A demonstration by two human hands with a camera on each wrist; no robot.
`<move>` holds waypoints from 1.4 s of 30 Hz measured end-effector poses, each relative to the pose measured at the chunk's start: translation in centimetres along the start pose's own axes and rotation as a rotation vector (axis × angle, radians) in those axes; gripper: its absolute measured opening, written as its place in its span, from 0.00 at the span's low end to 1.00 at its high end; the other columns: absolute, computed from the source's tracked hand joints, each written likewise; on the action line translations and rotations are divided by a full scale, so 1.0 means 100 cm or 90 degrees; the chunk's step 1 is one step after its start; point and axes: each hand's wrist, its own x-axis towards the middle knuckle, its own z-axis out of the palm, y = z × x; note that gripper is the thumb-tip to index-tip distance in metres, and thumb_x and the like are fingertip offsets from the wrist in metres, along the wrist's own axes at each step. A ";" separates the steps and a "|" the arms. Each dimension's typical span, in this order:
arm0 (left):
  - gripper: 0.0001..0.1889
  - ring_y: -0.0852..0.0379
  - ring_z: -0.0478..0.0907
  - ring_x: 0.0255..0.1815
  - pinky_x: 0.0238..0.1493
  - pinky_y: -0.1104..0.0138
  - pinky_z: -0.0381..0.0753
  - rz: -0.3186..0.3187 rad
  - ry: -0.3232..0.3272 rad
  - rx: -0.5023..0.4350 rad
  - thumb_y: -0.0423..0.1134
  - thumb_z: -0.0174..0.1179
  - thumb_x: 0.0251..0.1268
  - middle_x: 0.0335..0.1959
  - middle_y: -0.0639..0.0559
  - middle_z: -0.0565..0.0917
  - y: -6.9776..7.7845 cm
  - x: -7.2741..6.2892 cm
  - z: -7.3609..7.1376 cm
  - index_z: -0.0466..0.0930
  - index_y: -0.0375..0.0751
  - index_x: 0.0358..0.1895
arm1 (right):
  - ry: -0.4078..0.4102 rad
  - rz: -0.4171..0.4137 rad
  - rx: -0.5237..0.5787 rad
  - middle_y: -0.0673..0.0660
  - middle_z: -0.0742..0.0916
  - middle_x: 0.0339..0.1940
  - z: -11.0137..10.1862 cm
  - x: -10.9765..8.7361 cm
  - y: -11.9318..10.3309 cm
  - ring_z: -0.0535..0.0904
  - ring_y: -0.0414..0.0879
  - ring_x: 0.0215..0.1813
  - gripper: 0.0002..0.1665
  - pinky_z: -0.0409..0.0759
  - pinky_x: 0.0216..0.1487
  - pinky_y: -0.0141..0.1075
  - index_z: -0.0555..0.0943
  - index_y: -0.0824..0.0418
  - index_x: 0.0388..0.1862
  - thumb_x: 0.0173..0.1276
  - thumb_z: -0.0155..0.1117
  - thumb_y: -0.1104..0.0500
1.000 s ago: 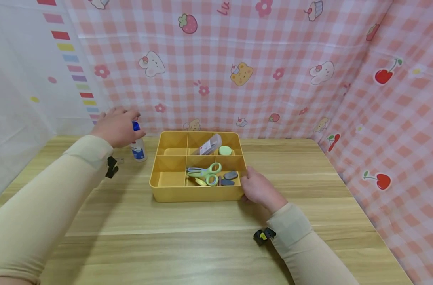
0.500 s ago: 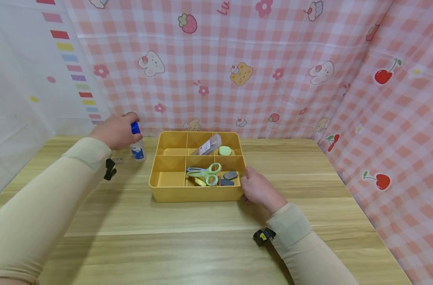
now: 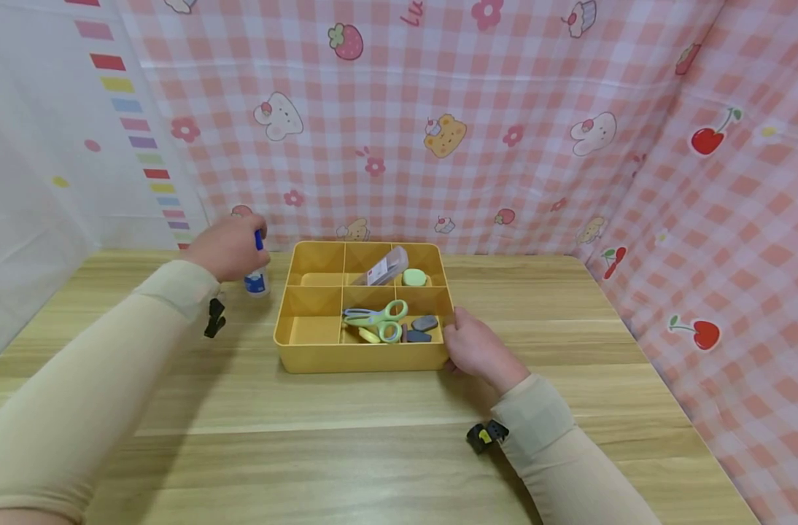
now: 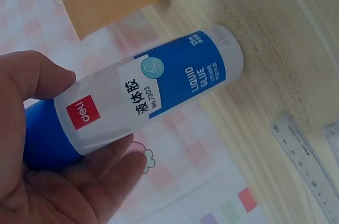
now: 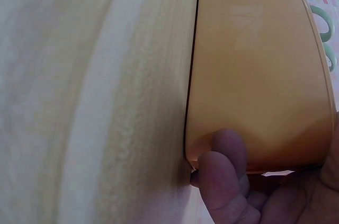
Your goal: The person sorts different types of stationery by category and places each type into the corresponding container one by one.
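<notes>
At the back left of the table, my left hand (image 3: 225,248) grips a liquid glue bottle (image 4: 159,89) around its blue cap and shoulder. The thumb lies on one side, fingers behind the other; the white base points down towards the tabletop. To its right sits a yellow divided organizer box (image 3: 366,359). My right hand (image 3: 475,346) holds the box at its front right corner, fingertips against the outer wall. Inside the box lie green-handled scissors (image 3: 381,318), a clear plastic case (image 3: 387,267), a pale green rounded piece (image 3: 414,278) and dark grey blocks (image 3: 425,323).
A clear ruler (image 4: 305,166) lies on the wooden table (image 3: 307,452) near the glue bottle. A small yellow piece (image 3: 369,335) is under the scissors. Pink checked cloth (image 3: 386,95) hangs behind the table and along the right side.
My left hand has come down over the glue bottle's top and closed around it, the bottle shifting slightly. My right hand and the organizer box have stayed in place.
</notes>
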 end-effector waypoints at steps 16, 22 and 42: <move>0.16 0.43 0.80 0.36 0.34 0.56 0.82 -0.032 0.038 -0.032 0.44 0.60 0.76 0.42 0.36 0.82 -0.009 0.011 0.012 0.74 0.35 0.53 | 0.000 -0.010 0.011 0.62 0.87 0.35 -0.001 -0.001 0.001 0.85 0.51 0.31 0.25 0.85 0.32 0.41 0.68 0.65 0.72 0.82 0.40 0.58; 0.15 0.43 0.79 0.35 0.35 0.56 0.80 -0.032 0.065 -0.049 0.44 0.58 0.76 0.40 0.36 0.82 -0.014 0.009 0.013 0.73 0.35 0.51 | 0.002 -0.012 0.006 0.62 0.87 0.35 -0.001 0.000 0.001 0.85 0.51 0.31 0.25 0.85 0.32 0.41 0.69 0.65 0.71 0.82 0.40 0.58; 0.11 0.46 0.77 0.26 0.24 0.61 0.77 -0.022 0.128 -0.071 0.43 0.57 0.77 0.30 0.41 0.81 -0.007 -0.001 0.008 0.74 0.37 0.46 | -0.003 -0.012 0.013 0.62 0.86 0.34 0.001 0.000 0.003 0.84 0.51 0.30 0.24 0.84 0.31 0.40 0.68 0.65 0.71 0.83 0.40 0.58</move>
